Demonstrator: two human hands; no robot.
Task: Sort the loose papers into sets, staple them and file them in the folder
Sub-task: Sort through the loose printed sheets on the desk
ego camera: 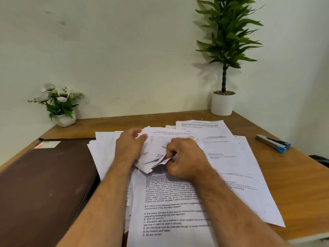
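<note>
White loose papers [178, 193] sprawl over the desk's [302, 202] middle; the right hand [185, 157] pinches a crumpled sheet [153, 154] in curled fingers, while the left hand [130, 145] grips its far edge. Pulling hard could tear it or drag neighbours askew. The brown folder [44, 184] lies closed at the left edge, the stapler [273, 143] near the right edge, two potted plants [224, 102] at the back.

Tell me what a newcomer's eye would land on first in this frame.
First, the two hands at the centre of the desk: the right hand pinches a crumpled sheet while the left hand holds its far edge, above the loose papers fanned across the wooden table. Next, the dark brown folder lying closed on the left, and the stapler untouched at the right.
</note>
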